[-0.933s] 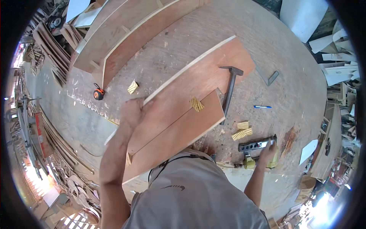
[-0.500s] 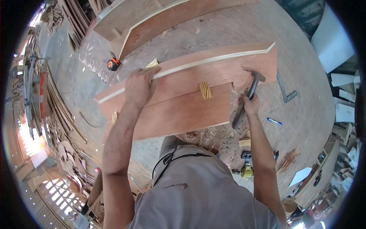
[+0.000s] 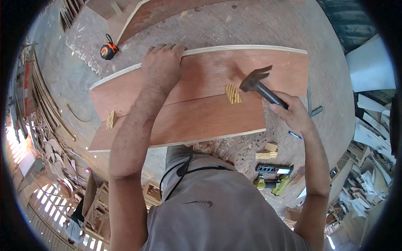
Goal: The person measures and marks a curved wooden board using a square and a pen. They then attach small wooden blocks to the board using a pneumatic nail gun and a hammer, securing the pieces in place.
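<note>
My left hand (image 3: 162, 69) grips the far edge of a reddish plywood panel (image 3: 201, 75), its fingers curled over the pale layered edge. A second plywood panel (image 3: 205, 119) lies along the near side, with a seam between the two. Over that seam sit a striped wood block (image 3: 233, 93) on the right and another wood block (image 3: 110, 119) on the left. My right hand (image 3: 295, 113) is closed round the handle of a claw hammer (image 3: 268, 93). The hammer's head hangs just right of the right-hand block, with its claw pointing away from me.
An orange and black tape measure (image 3: 109, 51) lies at the far left, near a curved plywood frame (image 3: 167, 16). To the right are a metal square (image 3: 316, 111) and a blue pen (image 3: 295, 135). Loose wood blocks (image 3: 267, 153) and a green-and-black tool (image 3: 274, 175) lie nearer me.
My right hand has brought the hammer up and left over the panels, its head now beside the block. The far panel has tipped, showing its edge differently. My left hand still holds the far edge.
</note>
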`<state>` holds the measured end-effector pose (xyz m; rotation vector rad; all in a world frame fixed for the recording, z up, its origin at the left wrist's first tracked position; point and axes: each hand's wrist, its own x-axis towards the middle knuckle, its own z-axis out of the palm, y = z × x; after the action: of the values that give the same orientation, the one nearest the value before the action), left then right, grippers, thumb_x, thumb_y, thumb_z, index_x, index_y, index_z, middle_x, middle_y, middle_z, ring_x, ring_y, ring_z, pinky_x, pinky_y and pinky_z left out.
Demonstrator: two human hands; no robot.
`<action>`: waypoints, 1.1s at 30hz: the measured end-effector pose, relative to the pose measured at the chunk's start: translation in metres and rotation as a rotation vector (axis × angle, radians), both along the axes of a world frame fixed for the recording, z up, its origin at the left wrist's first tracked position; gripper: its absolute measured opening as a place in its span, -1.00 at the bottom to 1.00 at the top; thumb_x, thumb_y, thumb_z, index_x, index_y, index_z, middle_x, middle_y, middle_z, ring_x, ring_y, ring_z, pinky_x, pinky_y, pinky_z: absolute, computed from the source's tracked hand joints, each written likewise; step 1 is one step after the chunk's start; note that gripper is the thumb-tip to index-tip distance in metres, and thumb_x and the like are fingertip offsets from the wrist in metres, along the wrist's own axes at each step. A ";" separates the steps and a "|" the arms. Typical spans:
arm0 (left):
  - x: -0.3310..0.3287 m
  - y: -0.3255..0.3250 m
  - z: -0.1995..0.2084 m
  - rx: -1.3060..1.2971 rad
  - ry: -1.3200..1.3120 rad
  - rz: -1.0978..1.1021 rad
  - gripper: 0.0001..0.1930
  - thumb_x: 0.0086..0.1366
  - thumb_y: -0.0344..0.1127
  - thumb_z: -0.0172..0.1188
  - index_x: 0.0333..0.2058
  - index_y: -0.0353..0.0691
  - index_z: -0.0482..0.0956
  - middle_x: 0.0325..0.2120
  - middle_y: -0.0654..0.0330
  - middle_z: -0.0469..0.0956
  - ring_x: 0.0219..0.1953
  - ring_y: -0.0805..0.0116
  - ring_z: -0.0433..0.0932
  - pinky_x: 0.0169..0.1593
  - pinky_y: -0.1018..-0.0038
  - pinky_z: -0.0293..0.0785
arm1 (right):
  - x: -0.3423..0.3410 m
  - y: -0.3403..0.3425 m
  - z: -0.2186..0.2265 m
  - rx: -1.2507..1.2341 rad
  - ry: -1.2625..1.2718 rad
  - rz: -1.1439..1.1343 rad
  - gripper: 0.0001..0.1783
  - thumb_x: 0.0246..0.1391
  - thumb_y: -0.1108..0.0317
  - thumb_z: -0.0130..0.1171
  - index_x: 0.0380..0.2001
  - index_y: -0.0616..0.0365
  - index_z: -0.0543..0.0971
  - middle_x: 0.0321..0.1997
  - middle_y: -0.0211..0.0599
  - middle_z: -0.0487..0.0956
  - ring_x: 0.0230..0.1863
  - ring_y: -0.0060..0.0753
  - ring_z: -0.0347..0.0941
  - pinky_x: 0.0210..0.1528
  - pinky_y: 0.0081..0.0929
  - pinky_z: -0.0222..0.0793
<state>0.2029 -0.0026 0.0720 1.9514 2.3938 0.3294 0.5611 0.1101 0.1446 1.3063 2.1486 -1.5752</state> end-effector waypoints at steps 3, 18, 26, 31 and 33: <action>0.003 -0.001 -0.002 0.028 -0.018 0.024 -0.85 0.17 -0.19 0.31 -0.30 -0.03 0.66 -0.37 0.25 0.68 -0.21 0.25 0.65 -0.03 0.27 0.49 | -0.010 0.014 -0.021 -0.022 0.000 0.089 -0.58 0.21 0.44 0.23 0.14 0.25 0.54 -0.24 -0.21 0.65 -0.24 -0.49 0.50 -0.10 -0.46 0.43; 0.000 -0.001 -0.008 0.135 -0.026 0.015 -0.82 0.14 -0.13 0.37 -0.31 0.00 0.65 -0.39 0.32 0.68 -0.25 0.31 0.66 -0.12 0.33 0.53 | -0.025 0.024 -0.042 0.044 -0.075 0.349 -0.52 0.26 0.35 0.22 0.21 0.23 0.48 -0.31 -0.16 0.60 -0.36 -0.45 0.45 -0.22 -0.45 0.42; -0.002 -0.005 -0.009 0.138 -0.030 0.006 -0.77 0.17 -0.05 0.35 -0.27 0.00 0.67 -0.34 0.29 0.70 -0.25 0.26 0.67 -0.14 0.31 0.54 | -0.025 0.028 -0.034 -0.043 0.074 0.123 -0.53 0.26 0.27 0.25 0.21 0.11 0.51 -0.35 -0.11 0.59 -0.40 -0.38 0.48 -0.17 -0.40 0.46; 0.003 -0.002 -0.008 0.137 0.000 0.023 -0.84 0.12 -0.15 0.39 -0.34 0.01 0.66 -0.39 0.34 0.69 -0.27 0.36 0.67 -0.14 0.35 0.55 | -0.022 0.033 -0.046 0.218 -0.217 0.564 -0.53 0.26 0.26 0.23 0.21 0.10 0.52 -0.44 -0.14 0.55 -0.42 -0.37 0.46 -0.22 -0.41 0.45; 0.004 -0.001 -0.008 0.138 0.003 0.025 -0.84 0.12 -0.16 0.39 -0.33 0.01 0.67 -0.39 0.34 0.69 -0.27 0.36 0.67 -0.14 0.36 0.55 | -0.027 0.042 -0.035 0.201 -0.162 0.529 -0.52 0.24 0.24 0.24 0.20 0.08 0.51 -0.41 -0.04 0.60 -0.38 -0.21 0.56 -0.23 -0.29 0.48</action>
<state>0.2070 -0.0041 0.0642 1.9788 2.4604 0.5056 0.5344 0.1518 0.1092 0.7757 2.3320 -1.0341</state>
